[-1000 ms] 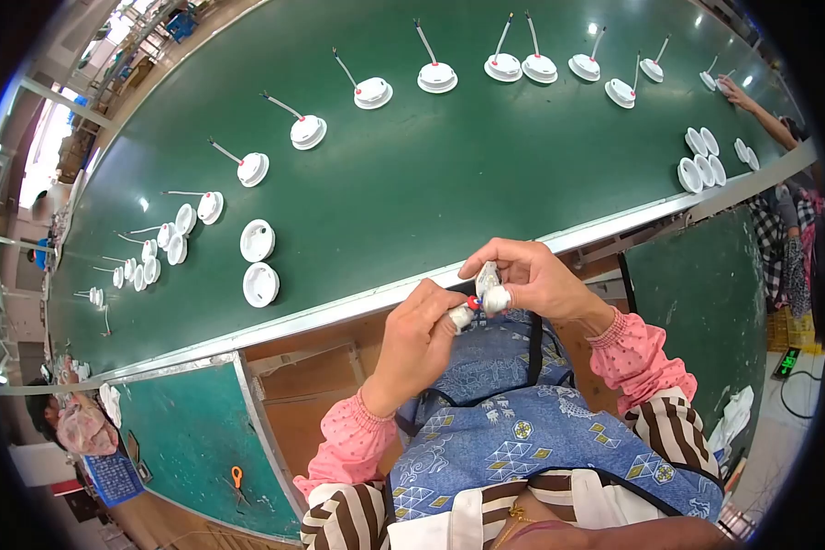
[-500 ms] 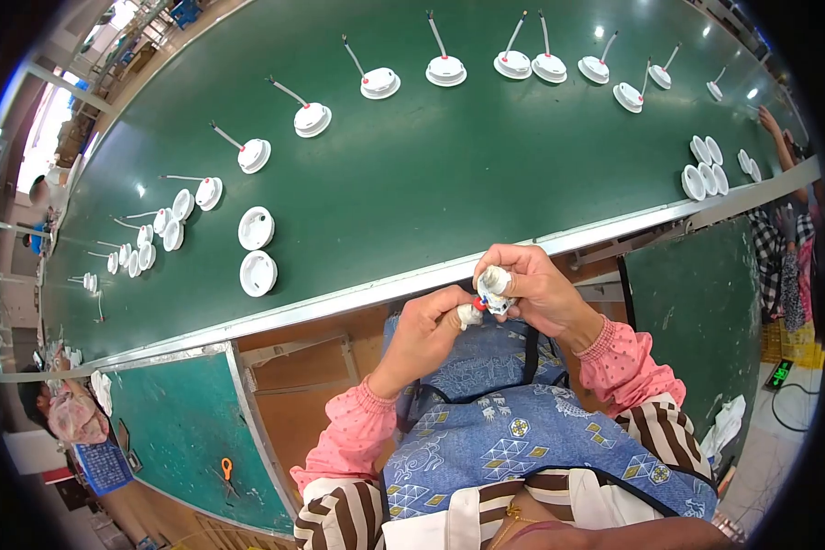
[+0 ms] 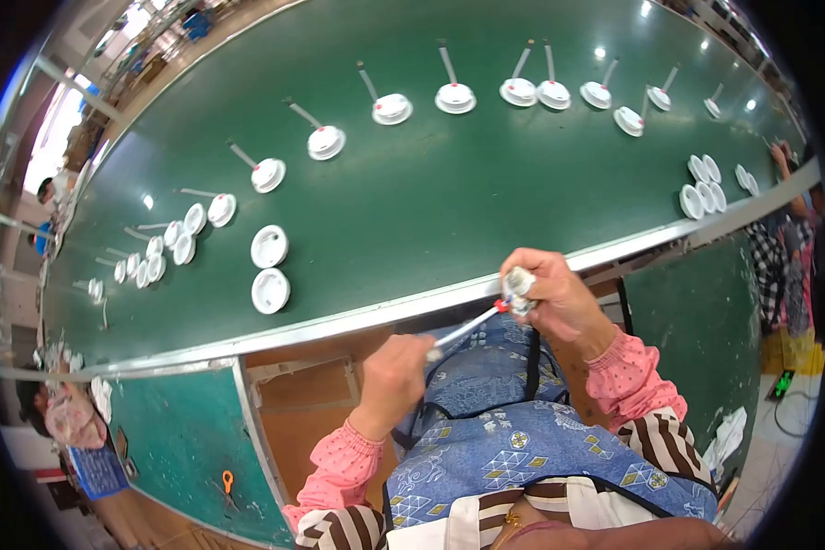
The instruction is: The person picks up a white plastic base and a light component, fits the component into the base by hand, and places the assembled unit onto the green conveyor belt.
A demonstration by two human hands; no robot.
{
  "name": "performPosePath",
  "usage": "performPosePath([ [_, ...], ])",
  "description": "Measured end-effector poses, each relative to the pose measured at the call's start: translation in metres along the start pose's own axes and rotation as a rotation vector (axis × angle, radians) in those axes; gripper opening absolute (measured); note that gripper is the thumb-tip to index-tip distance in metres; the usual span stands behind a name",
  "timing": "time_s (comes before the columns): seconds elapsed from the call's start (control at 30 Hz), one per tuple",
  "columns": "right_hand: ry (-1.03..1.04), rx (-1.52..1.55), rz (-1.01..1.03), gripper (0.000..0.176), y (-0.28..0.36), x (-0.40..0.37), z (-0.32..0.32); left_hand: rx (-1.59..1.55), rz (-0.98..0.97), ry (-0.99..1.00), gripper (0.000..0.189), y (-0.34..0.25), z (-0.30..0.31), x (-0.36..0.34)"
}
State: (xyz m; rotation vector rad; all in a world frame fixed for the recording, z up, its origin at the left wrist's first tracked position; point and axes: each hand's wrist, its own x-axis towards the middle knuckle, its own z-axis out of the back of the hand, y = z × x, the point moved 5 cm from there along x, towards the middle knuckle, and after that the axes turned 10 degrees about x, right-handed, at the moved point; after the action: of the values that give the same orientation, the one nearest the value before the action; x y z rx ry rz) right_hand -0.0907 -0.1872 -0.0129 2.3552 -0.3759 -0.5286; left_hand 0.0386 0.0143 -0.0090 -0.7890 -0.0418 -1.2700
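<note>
A white cable [image 3: 468, 331] stretches between my two hands, just in front of the table edge and above my lap. My left hand [image 3: 394, 376] is closed on its lower end, fingers curled. At the upper end, a red ring [image 3: 501, 305] sits on the cable. My right hand [image 3: 559, 298] is closed around the part beside this ring, with a whitish covering on the thumb. Small whitish and bluish bits show between the right fingers; what exactly they grip is partly hidden.
Several round white caps with cables [image 3: 392, 108] stand along the green table [image 3: 449, 202]. Two white round caps [image 3: 270, 291] lie nearer. Orange-handled scissors [image 3: 228, 481] rest on a lower green panel at left. Other people sit at both ends of the table.
My left hand has slid down and left along the cable, away from the red ring, leaving a length of cable exposed. The right hand has shifted slightly right.
</note>
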Motion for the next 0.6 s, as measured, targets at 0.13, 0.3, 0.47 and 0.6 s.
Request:
performPosePath([
  [0.13,0.051,0.011,-0.005,0.006,0.002,0.005,0.009,-0.023,-0.084,0.131,0.025,-0.018,0.008,-0.010],
  [0.3,0.138,0.117,0.043,0.018,-0.007,0.011,0.003,0.199,0.076,-0.033,0.029,0.022,0.054,-0.011],
  [0.47,0.087,0.137,0.103,0.023,0.001,0.012,0.006,0.594,0.452,-0.071,0.080,0.140,0.128,-0.019],
  [0.6,0.080,0.144,0.088,0.024,-0.005,0.010,0.002,0.405,0.634,-0.063,0.095,0.193,0.107,-0.008],
])
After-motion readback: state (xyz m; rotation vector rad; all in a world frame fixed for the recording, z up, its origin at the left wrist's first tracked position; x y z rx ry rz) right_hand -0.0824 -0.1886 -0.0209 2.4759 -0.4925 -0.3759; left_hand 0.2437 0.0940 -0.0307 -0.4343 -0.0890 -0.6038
